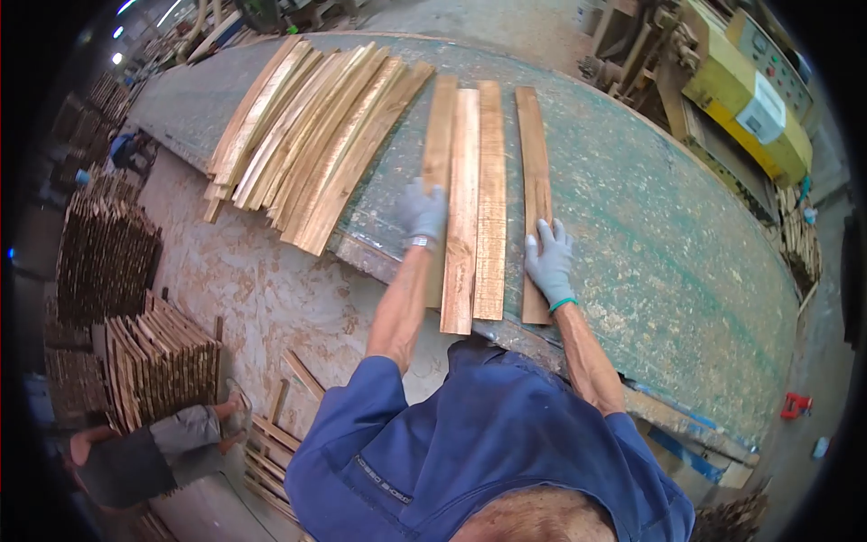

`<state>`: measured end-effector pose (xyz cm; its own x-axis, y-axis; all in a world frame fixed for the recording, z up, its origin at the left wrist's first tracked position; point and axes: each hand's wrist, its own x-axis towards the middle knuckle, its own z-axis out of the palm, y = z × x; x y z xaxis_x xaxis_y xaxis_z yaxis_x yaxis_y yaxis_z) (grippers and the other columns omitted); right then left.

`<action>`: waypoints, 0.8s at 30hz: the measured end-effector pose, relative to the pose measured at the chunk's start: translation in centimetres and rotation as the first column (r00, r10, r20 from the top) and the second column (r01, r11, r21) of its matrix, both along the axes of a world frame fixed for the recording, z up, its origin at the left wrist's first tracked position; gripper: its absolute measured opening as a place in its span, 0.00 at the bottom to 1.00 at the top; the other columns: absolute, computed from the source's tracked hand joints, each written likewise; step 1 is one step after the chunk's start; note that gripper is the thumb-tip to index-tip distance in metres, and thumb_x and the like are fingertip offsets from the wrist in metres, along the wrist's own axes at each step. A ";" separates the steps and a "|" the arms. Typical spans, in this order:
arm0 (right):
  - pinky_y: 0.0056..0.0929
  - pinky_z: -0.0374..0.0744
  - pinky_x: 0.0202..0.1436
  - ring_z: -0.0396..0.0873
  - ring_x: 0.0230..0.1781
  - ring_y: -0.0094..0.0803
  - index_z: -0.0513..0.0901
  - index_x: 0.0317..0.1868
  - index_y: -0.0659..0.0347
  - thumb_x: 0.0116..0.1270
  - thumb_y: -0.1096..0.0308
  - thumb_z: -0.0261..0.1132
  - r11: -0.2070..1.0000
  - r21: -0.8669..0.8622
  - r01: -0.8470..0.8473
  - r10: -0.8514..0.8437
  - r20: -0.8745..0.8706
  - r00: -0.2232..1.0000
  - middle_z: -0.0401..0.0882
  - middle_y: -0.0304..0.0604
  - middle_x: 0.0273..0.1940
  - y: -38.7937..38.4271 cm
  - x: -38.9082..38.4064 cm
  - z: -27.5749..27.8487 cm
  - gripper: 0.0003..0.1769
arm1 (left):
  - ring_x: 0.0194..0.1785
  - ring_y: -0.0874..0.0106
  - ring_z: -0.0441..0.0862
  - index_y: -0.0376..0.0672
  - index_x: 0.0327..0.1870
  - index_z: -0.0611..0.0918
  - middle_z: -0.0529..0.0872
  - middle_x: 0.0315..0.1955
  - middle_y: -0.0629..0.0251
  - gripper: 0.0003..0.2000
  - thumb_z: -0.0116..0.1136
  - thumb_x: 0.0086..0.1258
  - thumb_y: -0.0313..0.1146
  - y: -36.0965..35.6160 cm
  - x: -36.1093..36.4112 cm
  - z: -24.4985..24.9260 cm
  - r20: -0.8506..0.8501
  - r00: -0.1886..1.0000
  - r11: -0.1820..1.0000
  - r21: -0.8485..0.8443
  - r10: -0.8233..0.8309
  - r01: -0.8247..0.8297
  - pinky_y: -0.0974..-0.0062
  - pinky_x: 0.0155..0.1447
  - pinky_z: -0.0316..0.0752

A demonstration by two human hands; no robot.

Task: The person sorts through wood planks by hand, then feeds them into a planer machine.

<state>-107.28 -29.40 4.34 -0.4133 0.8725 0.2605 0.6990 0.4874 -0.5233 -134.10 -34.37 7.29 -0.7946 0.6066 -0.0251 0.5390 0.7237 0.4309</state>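
Note:
My left hand, in a grey glove and smeared by motion, is at the left edge of a wooden slat. Its fingers are too blurred to read. Beside that slat lie two more, a reddish slat and a rough-grained pale slat, roughly parallel. Across a gap to the right, a separate darker slat lies on the green worktable. My right hand, in a grey glove with a green cuff, rests on this slat's right side, fingers stretched out and apart.
A spread of several slats covers the table's left part, some ends overhanging. A yellow machine stands beyond the table. Stacked wood is on the floor at left, near a person. Another person is farther back.

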 end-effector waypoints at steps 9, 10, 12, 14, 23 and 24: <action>0.56 0.64 0.71 0.60 0.71 0.67 0.71 0.69 0.61 0.59 0.37 0.67 0.971 0.093 0.221 -0.240 0.323 0.916 0.58 0.74 0.71 -1.2 7.8 2.0 0.46 | 0.56 0.54 0.80 0.37 0.61 0.78 0.83 0.51 0.50 0.27 0.56 0.66 0.47 4.9 8.4 -4.7 0.219 0.829 0.823 0.396 -0.515 0.407 0.55 0.63 0.73; 0.55 0.64 0.72 0.60 0.72 0.66 0.71 0.70 0.59 0.59 0.37 0.67 0.956 0.095 0.277 -0.293 0.330 0.898 0.59 0.72 0.71 -0.7 9.4 2.1 0.45 | 0.55 0.54 0.81 0.37 0.59 0.80 0.84 0.49 0.49 0.26 0.58 0.64 0.46 4.1 8.3 -3.5 0.322 0.669 0.717 0.515 -0.670 0.470 0.56 0.62 0.73; 0.53 0.64 0.72 0.60 0.73 0.63 0.71 0.70 0.57 0.60 0.40 0.68 0.931 0.115 0.346 -0.364 0.316 0.876 0.60 0.68 0.72 0.2 13.4 1.9 0.44 | 0.51 0.55 0.83 0.38 0.54 0.83 0.86 0.44 0.49 0.24 0.63 0.60 0.45 2.9 6.5 -0.2 0.127 0.628 0.553 0.628 -0.767 0.548 0.58 0.61 0.75; 0.52 0.65 0.72 0.62 0.72 0.62 0.71 0.70 0.55 0.60 0.41 0.69 0.922 0.132 0.364 -0.387 0.278 0.879 0.61 0.65 0.72 1.0 16.3 1.0 0.42 | 0.48 0.55 0.84 0.42 0.51 0.86 0.87 0.42 0.50 0.22 0.66 0.57 0.44 0.8 -1.5 6.0 -0.322 0.791 0.661 0.434 -0.520 0.612 0.60 0.58 0.76; 0.52 0.66 0.71 0.63 0.70 0.62 0.70 0.71 0.55 0.60 0.44 0.69 0.922 0.129 0.365 -0.387 0.248 0.888 0.59 0.62 0.74 1.3 18.3 -0.2 0.42 | 0.63 0.52 0.77 0.40 0.67 0.76 0.80 0.61 0.49 0.47 0.57 0.55 0.72 -7.1 -24.4 5.2 -0.247 0.951 0.970 -0.107 0.185 -0.216 0.56 0.66 0.69; 0.52 0.66 0.71 0.63 0.70 0.62 0.70 0.71 0.55 0.60 0.44 0.69 0.923 0.126 0.363 -0.384 0.257 0.887 0.59 0.63 0.74 1.1 18.4 0.1 0.42 | 0.63 0.51 0.77 0.40 0.67 0.75 0.80 0.61 0.49 0.46 0.56 0.55 0.71 -6.7 -23.6 4.9 -0.271 0.947 0.971 -0.111 0.175 -0.212 0.56 0.67 0.69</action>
<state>-88.90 -28.31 4.41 -0.1238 0.9594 0.2535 0.9465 0.1909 -0.2601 -157.67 -41.02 12.18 -0.8866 0.4457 0.1238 0.4619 0.8672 0.1858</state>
